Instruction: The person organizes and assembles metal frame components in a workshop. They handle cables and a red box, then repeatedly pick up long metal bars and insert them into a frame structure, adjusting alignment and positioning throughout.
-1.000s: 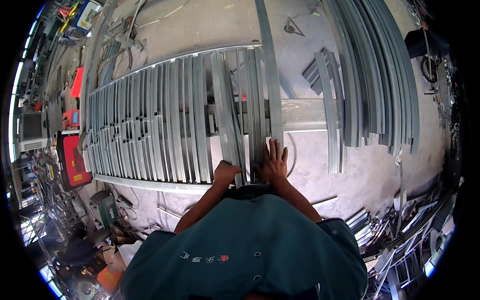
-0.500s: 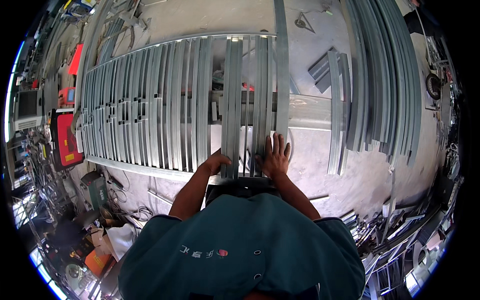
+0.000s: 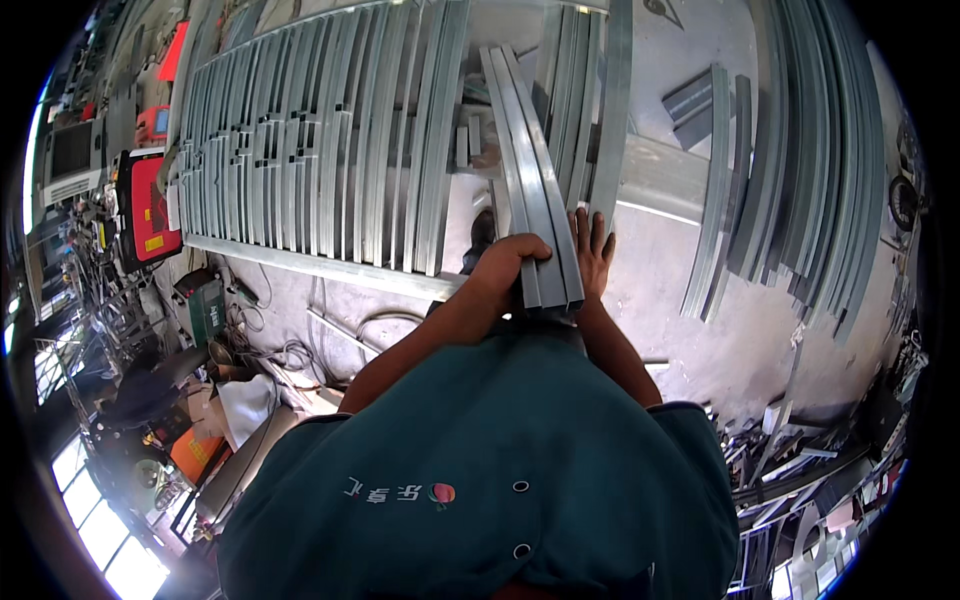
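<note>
A long grey ribbed metal profile [image 3: 532,190] slants up and away from my body, its near end lifted close to my shirt. My left hand [image 3: 508,266] is closed round its left side near that end, thumb on top. Along the profile's right side lies my right hand [image 3: 594,262], fingers stretched and spread, close against it; whether the palm bears weight is hidden. Beyond, more profiles [image 3: 575,110] lie lengthwise beside the right-hand rail of a large metal frame [image 3: 320,264]. Several slats fill the frame's left part.
Long metal profiles [image 3: 815,150] are stacked on the right, with short pieces [image 3: 692,105] beside them. A red machine [image 3: 150,205] stands at the left. Cables [image 3: 300,352] and a green box [image 3: 205,308] lie on the floor at lower left. Metal scrap [image 3: 800,450] is heaped at lower right.
The metal profile has come up off the frame and now tilts leftward at its far end. My left hand has moved right and up with it; the right hand has shifted slightly right. The view has turned.
</note>
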Available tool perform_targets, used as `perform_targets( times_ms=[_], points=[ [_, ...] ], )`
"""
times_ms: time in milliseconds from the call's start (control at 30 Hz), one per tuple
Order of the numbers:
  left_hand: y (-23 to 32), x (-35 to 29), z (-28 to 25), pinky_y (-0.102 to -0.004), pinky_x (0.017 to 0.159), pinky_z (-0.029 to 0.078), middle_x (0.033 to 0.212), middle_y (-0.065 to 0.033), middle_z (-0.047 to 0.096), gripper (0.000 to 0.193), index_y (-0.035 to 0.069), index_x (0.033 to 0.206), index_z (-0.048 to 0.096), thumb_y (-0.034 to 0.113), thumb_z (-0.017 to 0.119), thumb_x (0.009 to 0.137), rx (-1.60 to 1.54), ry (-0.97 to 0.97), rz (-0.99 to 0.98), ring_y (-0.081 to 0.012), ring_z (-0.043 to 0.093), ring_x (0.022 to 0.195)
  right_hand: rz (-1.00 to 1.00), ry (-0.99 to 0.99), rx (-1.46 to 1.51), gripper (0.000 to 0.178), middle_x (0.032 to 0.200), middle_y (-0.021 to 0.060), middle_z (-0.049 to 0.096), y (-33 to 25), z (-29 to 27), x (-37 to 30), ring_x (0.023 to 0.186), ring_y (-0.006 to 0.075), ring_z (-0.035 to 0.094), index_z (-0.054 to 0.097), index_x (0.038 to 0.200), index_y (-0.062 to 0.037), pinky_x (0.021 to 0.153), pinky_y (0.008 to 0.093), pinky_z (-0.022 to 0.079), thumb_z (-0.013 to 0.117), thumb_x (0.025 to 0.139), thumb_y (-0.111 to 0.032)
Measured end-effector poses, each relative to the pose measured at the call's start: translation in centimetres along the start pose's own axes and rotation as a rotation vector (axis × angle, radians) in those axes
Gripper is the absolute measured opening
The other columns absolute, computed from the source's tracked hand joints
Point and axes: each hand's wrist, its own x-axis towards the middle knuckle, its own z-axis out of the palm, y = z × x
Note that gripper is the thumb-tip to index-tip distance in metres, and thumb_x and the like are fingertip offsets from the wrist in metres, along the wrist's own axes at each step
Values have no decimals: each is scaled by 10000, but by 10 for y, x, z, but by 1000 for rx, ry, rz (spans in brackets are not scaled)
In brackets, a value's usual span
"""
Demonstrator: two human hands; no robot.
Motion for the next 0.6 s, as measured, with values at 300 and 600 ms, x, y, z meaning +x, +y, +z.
perform_targets(
  times_ms=[300,600],
  points=[
    [-24,-35,-99,-370,777,552,906,-150,673,332,-74,1075,613,107,626,797,488,102,328,-247,663,831,50,-94,279,779,1596,68,300,-1,-28,2,1511,338,121,367,1507,-111,1197,579,109,637,863,-456],
    [-18,-95,-10,-369,885,506,1080,-153,650,609,-70,1264,520,88,624,685,474,-194,354,-255,638,986,213,-106,1373,663,1411,164,505,22,-80,7,1287,283,498,401,1456,-20,1052,400,399,526,984,-467]
  ],
)
